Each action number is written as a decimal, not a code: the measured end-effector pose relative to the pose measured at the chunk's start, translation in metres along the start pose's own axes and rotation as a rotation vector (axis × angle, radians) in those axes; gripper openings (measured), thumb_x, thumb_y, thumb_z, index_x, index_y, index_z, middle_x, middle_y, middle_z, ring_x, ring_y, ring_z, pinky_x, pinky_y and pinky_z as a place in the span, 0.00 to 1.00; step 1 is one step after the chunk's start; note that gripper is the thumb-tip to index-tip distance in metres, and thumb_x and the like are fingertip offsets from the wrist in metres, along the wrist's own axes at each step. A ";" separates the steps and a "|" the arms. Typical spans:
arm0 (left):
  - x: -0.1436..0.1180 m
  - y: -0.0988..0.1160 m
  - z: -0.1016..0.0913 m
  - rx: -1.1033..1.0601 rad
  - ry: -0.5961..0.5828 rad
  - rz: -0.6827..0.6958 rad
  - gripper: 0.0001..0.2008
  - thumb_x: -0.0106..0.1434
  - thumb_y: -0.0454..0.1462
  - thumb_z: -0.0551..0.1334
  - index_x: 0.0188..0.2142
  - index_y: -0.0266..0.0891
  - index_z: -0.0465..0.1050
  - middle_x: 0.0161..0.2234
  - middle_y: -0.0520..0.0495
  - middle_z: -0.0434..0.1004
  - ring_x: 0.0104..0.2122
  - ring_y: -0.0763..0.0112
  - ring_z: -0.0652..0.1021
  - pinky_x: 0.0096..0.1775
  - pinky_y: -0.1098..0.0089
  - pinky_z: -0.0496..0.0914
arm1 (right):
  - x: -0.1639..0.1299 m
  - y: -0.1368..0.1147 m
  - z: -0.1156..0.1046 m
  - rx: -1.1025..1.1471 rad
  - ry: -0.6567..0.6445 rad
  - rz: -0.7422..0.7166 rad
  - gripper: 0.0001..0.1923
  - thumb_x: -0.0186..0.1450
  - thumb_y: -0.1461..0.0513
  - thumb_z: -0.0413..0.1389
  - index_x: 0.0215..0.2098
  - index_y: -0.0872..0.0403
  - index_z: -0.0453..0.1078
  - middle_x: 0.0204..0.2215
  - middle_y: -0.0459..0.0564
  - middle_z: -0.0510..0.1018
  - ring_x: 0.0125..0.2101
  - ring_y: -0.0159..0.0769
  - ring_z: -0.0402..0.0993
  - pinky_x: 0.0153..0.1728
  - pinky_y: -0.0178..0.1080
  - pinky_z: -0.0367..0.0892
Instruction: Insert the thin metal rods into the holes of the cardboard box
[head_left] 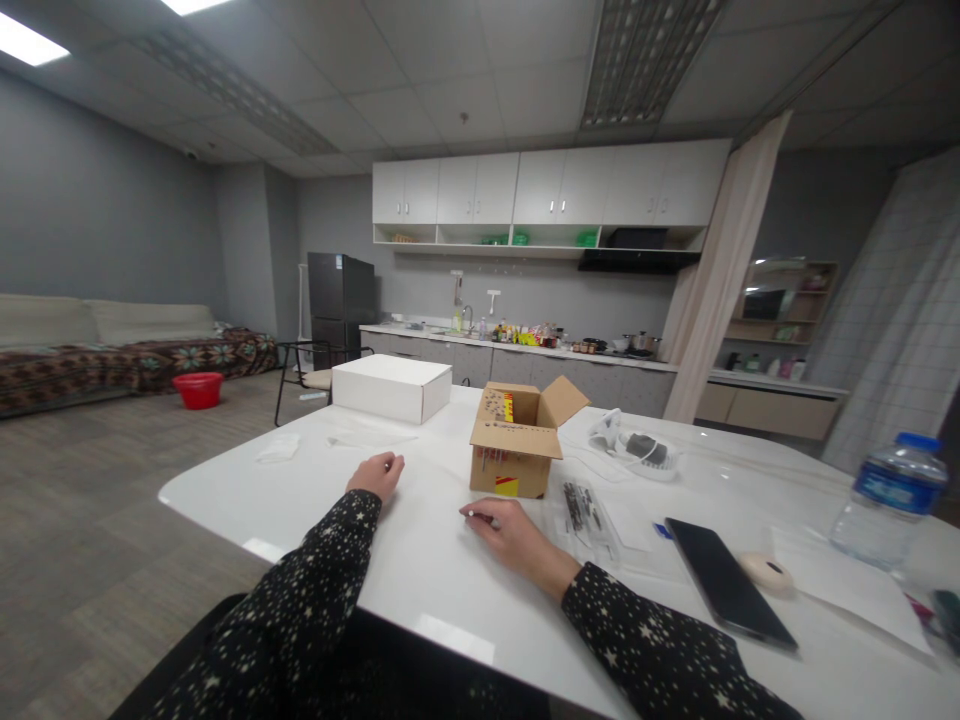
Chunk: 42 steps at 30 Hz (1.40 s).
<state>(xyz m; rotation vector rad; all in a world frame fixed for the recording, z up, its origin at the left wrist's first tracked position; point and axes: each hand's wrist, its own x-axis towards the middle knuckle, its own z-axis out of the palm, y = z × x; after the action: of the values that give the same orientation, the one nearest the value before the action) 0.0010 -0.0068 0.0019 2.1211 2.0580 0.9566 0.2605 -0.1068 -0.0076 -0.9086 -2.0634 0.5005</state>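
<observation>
My starred sleeves fill the near edge, both forearms laid across the white worktop. My left hand rests on the worktop, left of centre, fingers curled loosely inward; its grip holds nothing that I can see. My right hand lies flat, palm down, fingertips pressed together near something small and pale at their tips; I cannot tell whether the grip pinches it. Just beyond the right hand stands an open carton, flaps up, close but not touching. Right of my hand lies a clear bag of dark small parts, then a black phone. A water bottle stands far right. A closed white box sits at the far left.
</observation>
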 end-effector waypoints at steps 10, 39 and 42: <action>-0.001 0.000 -0.001 -0.006 0.001 -0.001 0.19 0.63 0.46 0.48 0.22 0.41 0.65 0.25 0.48 0.73 0.27 0.68 0.71 0.30 0.73 0.59 | -0.001 -0.018 -0.014 -0.289 -0.094 -0.262 0.14 0.69 0.61 0.48 0.47 0.52 0.72 0.42 0.53 0.78 0.42 0.37 0.72 0.46 0.44 0.66; -0.001 0.000 0.001 0.004 0.000 0.011 0.18 0.63 0.46 0.47 0.21 0.41 0.63 0.24 0.49 0.71 0.27 0.69 0.71 0.30 0.73 0.59 | 0.005 -0.015 -0.015 -0.334 -0.017 -0.276 0.11 0.68 0.60 0.48 0.40 0.51 0.72 0.33 0.52 0.79 0.34 0.36 0.73 0.39 0.42 0.67; -0.001 0.002 0.000 0.009 0.000 0.011 0.18 0.63 0.46 0.47 0.21 0.41 0.63 0.23 0.48 0.71 0.27 0.68 0.71 0.31 0.72 0.59 | 0.008 -0.028 -0.022 -0.400 -0.031 -0.354 0.12 0.69 0.62 0.46 0.42 0.50 0.72 0.36 0.52 0.79 0.35 0.38 0.74 0.39 0.44 0.67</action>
<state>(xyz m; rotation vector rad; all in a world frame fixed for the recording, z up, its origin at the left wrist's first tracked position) 0.0026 -0.0081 0.0024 2.1391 2.0571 0.9499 0.2629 -0.1182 0.0267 -0.7315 -2.3325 -0.0921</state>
